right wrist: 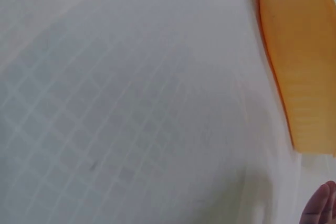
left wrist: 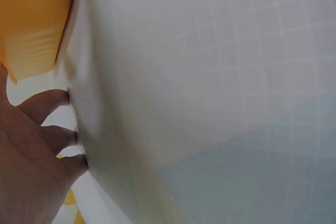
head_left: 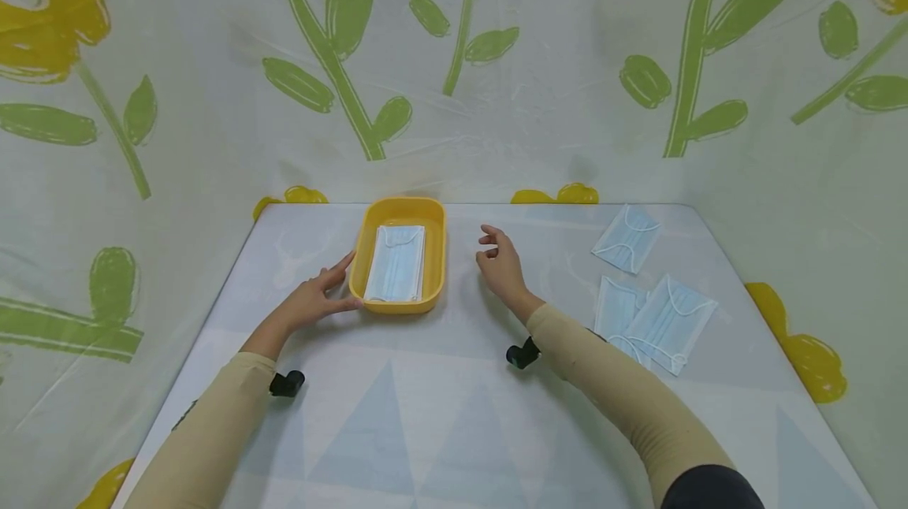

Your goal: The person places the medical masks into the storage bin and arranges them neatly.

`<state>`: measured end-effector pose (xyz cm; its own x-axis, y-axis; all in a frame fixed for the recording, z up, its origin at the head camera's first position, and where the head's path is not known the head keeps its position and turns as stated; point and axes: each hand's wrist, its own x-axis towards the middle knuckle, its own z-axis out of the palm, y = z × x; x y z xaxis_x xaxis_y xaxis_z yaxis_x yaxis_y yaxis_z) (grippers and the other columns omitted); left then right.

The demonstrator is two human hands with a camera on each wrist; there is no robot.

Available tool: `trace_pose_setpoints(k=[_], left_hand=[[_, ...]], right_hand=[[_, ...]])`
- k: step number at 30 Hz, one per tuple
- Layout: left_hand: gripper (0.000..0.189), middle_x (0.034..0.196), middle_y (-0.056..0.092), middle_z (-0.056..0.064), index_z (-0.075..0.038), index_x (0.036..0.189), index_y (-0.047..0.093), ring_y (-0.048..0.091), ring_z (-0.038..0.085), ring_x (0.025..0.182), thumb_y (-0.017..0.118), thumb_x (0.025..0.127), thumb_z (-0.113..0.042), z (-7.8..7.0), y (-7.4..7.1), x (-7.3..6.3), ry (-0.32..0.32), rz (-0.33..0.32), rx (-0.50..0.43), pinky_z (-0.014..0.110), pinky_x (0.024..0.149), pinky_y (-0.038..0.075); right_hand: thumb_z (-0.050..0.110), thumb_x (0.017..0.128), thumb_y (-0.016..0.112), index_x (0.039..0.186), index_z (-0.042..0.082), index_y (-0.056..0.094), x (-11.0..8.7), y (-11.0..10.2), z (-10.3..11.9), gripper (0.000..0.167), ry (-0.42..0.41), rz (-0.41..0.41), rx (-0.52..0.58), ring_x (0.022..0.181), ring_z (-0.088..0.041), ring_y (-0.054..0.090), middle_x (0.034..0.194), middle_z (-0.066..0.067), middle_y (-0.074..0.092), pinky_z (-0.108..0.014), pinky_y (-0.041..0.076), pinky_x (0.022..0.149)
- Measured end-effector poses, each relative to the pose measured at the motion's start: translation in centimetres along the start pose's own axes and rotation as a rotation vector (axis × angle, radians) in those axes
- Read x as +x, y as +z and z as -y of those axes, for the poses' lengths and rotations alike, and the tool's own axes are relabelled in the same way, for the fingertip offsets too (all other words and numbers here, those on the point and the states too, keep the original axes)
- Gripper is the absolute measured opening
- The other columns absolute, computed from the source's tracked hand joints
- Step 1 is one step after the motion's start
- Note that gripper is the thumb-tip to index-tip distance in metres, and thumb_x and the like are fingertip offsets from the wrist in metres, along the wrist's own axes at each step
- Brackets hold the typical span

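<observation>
A yellow tray stands at the back of the table, left of centre, with a small stack of light blue face masks inside. At its front left corner is my left hand, thumb and forefinger spread against the side. In the left wrist view the other fingers reach down to the tabletop beside the tray. My right hand hovers over the table just right of the tray, its fingers loosely bent around nothing. Only a few of its fingertips show in the right wrist view.
On the right of the table lies one face mask near the back edge. Closer in, another mask overlaps a mask beside my right forearm. A flower-printed cloth hangs behind the table.
</observation>
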<state>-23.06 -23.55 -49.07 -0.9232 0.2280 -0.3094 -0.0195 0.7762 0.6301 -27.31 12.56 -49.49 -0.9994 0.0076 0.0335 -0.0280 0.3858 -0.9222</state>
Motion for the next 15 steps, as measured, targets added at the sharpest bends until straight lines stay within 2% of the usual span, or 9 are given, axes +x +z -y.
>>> trace_pose_setpoints(k=[15], left_hand=[[0.104,0.166,0.025,0.013,-0.053,0.159,0.003,-0.003,0.046,0.154,0.071,0.082,-0.070,0.1,0.0,0.1,-0.007,0.003,0.003,0.079,0.112,0.007]], right_hand=[[0.002,0.095,0.053,0.150,0.005,0.045,-0.1,-1.9,-1.2,0.055,-0.010,-0.024,-0.008,0.102,-0.027,0.056,0.130,-0.014,0.057,-0.033,0.048,0.080]])
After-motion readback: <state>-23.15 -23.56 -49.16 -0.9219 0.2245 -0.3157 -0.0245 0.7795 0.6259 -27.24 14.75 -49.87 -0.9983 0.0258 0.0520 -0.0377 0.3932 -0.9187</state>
